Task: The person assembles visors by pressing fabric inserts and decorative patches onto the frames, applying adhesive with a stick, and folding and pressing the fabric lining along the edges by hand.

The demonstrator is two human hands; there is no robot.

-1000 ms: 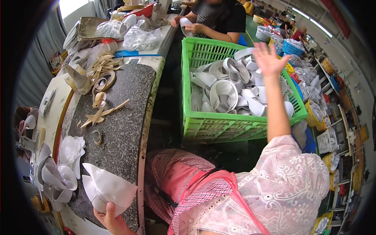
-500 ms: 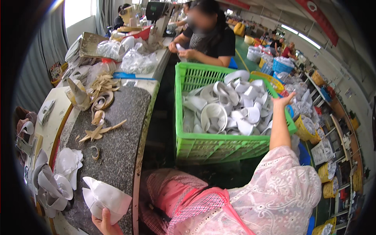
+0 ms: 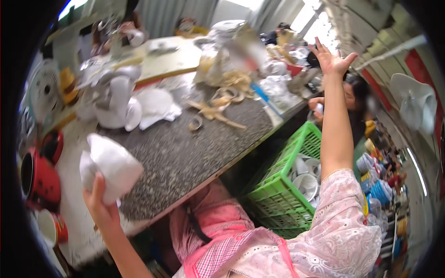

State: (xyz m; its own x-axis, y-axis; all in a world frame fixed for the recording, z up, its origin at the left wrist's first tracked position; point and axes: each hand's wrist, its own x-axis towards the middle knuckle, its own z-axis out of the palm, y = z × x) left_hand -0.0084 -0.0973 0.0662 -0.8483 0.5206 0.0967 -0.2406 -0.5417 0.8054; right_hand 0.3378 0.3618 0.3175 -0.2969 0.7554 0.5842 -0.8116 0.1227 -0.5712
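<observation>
the white piece point(image 3: 116, 169) was over the table point(image 3: 181, 153), gripped by the left hand point(image 3: 103, 211), thumb on its near face; the other fingers were hidden. the right hand point(image 3: 333, 61) had its fingers spread, gripping nothing. half a second earlier it was beside the crate point(image 3: 273, 204); now it was raised well apart, so one hand alone held the piece. the view had swung left, bringing in a red pot point(image 3: 50, 183) and a cup point(image 3: 53, 227).
</observation>
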